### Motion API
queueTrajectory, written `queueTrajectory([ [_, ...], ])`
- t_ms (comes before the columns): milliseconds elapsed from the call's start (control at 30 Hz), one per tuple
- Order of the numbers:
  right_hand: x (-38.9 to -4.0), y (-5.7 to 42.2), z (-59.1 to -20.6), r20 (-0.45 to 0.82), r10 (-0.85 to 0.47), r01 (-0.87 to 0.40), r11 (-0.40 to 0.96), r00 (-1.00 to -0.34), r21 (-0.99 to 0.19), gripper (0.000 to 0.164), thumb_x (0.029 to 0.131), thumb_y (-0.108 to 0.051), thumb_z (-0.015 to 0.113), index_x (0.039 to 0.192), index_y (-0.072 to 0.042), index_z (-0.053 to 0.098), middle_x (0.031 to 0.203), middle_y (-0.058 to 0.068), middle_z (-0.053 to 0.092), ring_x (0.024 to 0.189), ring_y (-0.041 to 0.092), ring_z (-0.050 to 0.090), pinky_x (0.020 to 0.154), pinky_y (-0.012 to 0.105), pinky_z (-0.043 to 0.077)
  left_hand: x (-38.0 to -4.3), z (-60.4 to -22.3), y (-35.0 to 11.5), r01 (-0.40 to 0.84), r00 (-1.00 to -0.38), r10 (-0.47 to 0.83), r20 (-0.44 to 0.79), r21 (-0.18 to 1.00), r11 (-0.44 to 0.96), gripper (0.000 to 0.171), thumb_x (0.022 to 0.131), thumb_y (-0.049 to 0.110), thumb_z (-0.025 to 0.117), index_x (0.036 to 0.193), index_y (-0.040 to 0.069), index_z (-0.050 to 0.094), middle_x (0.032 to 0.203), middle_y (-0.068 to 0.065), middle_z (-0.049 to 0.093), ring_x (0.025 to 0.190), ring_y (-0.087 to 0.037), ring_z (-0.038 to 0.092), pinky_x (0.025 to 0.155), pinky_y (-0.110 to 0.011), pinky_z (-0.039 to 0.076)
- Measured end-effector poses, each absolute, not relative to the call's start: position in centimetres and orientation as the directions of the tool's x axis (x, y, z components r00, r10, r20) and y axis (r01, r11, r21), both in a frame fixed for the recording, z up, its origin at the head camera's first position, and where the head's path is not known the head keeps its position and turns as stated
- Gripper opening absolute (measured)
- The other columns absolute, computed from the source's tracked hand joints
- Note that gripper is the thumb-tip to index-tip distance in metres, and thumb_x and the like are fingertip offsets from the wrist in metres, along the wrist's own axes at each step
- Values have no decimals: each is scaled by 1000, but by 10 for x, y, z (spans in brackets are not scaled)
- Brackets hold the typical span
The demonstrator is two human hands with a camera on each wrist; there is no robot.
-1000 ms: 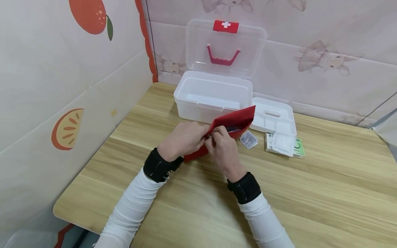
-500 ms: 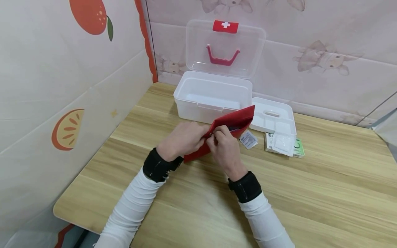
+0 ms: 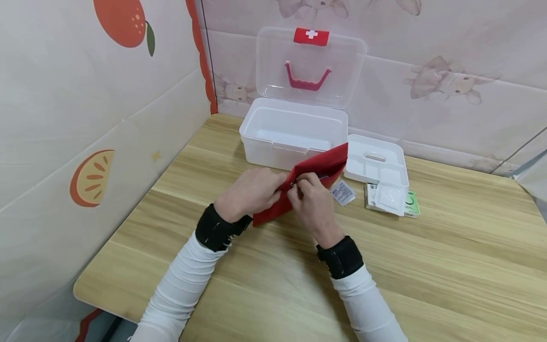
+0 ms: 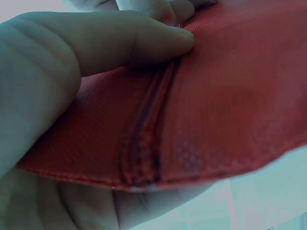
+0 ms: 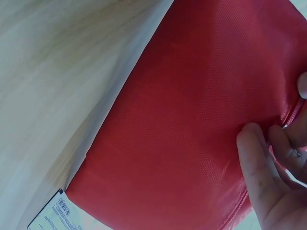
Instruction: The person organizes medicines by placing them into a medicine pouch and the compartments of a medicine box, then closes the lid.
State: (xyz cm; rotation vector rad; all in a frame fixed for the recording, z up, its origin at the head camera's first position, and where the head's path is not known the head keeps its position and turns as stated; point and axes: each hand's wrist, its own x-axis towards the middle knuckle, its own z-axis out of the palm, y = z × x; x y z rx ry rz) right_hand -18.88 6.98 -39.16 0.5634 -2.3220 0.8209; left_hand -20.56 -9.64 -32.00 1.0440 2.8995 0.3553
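A red zip pouch (image 3: 319, 162) is held tilted above the table, its mouth partly open, with something dark and pale just visible inside. My left hand (image 3: 254, 194) grips one end of it; in the left wrist view the thumb (image 4: 139, 43) presses on top beside the zipper (image 4: 148, 129), fingers underneath. My right hand (image 3: 314, 206) has curled fingers at the pouch's opening and pinches it at the zipper. A small glint of metal shows by those fingertips in the right wrist view, but the zipper pull itself is mostly hidden.
Behind the pouch stands a clear first-aid box (image 3: 273, 154), lid (image 3: 273, 61) raised. To its right lies a white divided tray (image 3: 395, 164). Nearer are a small printed packet (image 3: 343, 192), a green-and-white box (image 3: 412, 205) and a clear-wrapped white packet (image 3: 390, 198). A wall borders the table's left.
My right hand has shifted slightly to the right along the pouch's opening. The pouch's far corner has swung a little to the left. My left hand stays almost still.
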Motion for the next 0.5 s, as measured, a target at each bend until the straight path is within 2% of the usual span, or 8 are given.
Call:
queueTrajectory([
  [233,-190,71,-392,670,-185,-560,725,-719,-401,11,88,-1,62,81,3,69,94,19,68,73,26,64,64,35,58,-205,-319,-97,613,-777,629,23,250,749,7,96,11,62,101,8,65,83,-4,69,72,-17,62,63,-29,55],
  [500,-191,72,-391,651,-185,-549,726,-736,-415,13,89,-1,60,87,4,72,98,19,71,75,26,69,69,37,60,-205,-318,-98,602,-786,619,12,246,760,11,95,12,65,105,7,66,87,-5,71,76,-18,64,66,-30,57],
])
